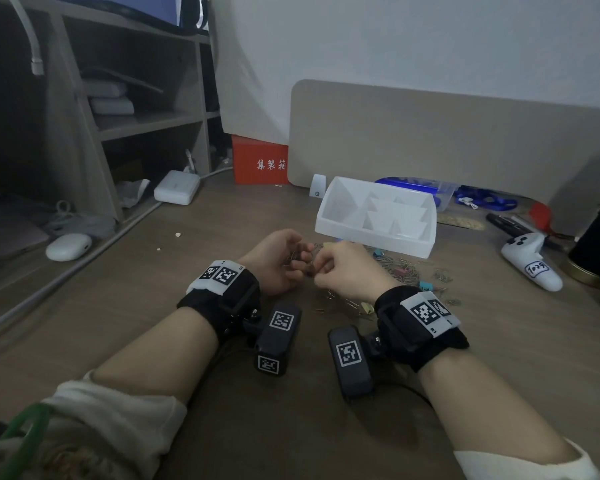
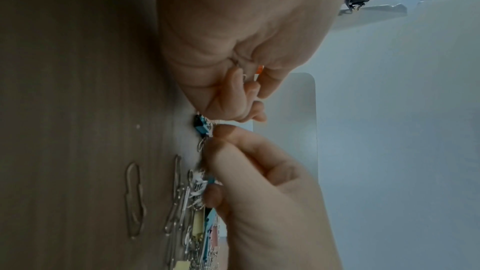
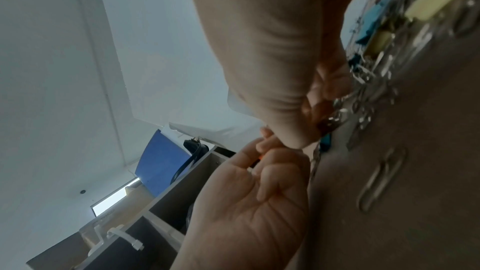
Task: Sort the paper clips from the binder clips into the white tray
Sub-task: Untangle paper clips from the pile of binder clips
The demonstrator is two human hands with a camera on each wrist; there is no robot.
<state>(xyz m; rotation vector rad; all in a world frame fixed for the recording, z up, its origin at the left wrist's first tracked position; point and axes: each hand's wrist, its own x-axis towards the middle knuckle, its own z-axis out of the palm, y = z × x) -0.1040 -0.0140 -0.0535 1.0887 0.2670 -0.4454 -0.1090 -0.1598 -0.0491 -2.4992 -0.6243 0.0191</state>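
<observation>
The white divided tray (image 1: 371, 237) stands just beyond my hands. A mixed pile of silver paper clips (image 1: 400, 268) and coloured binder clips (image 1: 425, 285) lies on the desk to its front right. My hands meet at the pile's left edge. My left hand (image 1: 279, 259) is cupped, fingers curled round a small bunch of paper clips (image 1: 291, 263); something small and orange (image 3: 261, 157) shows between its fingers. My right hand (image 1: 342, 268) pinches paper clips (image 3: 335, 119) at the left hand's fingertips. A blue binder clip (image 2: 201, 126) lies under them. A lone paper clip (image 2: 135, 202) lies nearer me.
A white controller (image 1: 530, 265) and a black cylinder with a gold base (image 1: 596, 244) stand to the right. A red box (image 1: 260, 164) and a beige board (image 1: 430, 140) close the back. At left are a white case (image 1: 68, 247), a charger (image 1: 176, 187) and shelves.
</observation>
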